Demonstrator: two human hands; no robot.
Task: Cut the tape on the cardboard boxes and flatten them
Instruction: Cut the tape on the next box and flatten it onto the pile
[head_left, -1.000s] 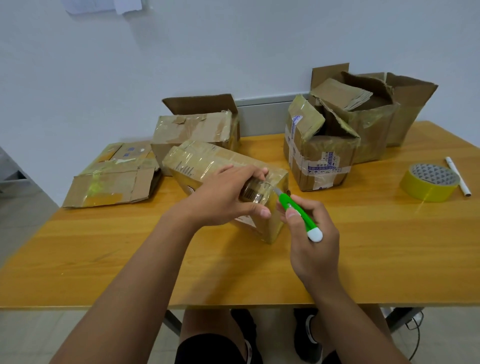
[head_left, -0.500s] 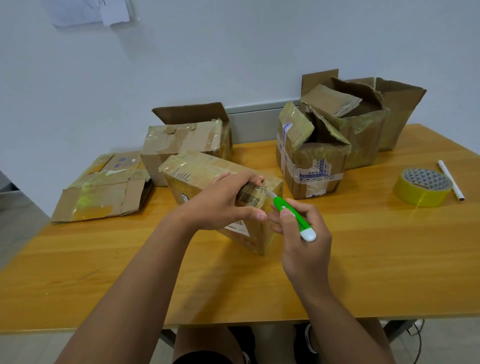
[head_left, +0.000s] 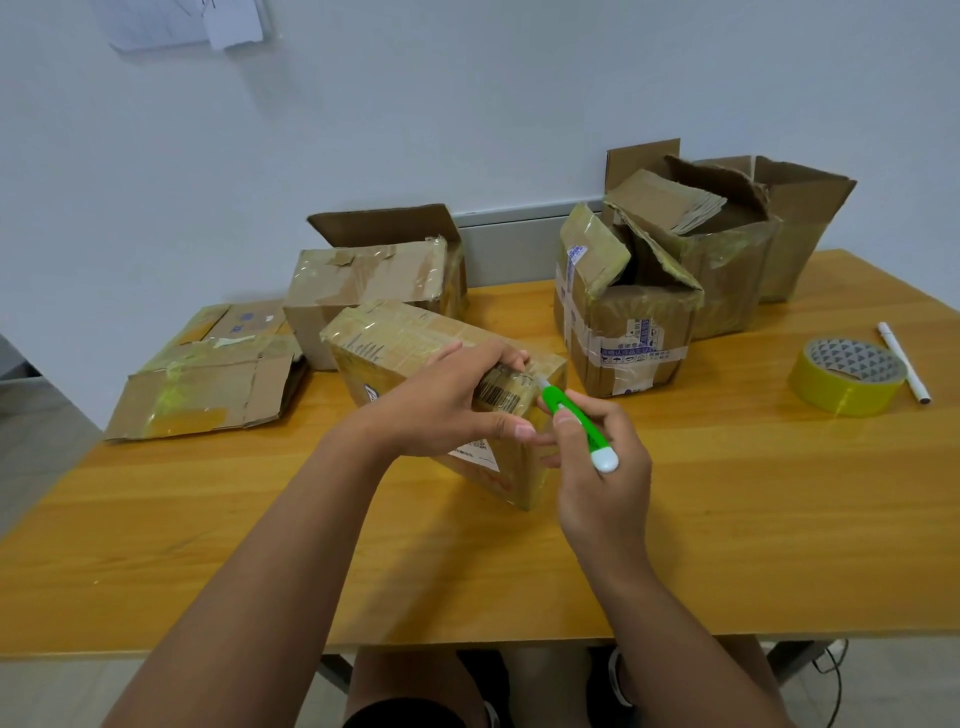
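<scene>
gripping the taped box (head_left: 415, 343) at mid-table with your left hand (head_left: 441, 410) while your right hand (head_left: 597, 467) holds the green cutter (head_left: 574, 423) at its near top edge, you risk a slip: your left thumb lies just beside the blade's path. other boxes (head_left: 623, 332) crowd behind, a flattened one (head_left: 208, 379) lies left, and a tape roll (head_left: 847, 376) and pen (head_left: 904, 364) sit well apart at right.

Single head-worn view, forward and down, perhaps seated, close over table (head_left: 727, 519).

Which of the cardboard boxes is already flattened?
The box at the far left, lying flat on the table; the other boxes keep their shape.
</scene>
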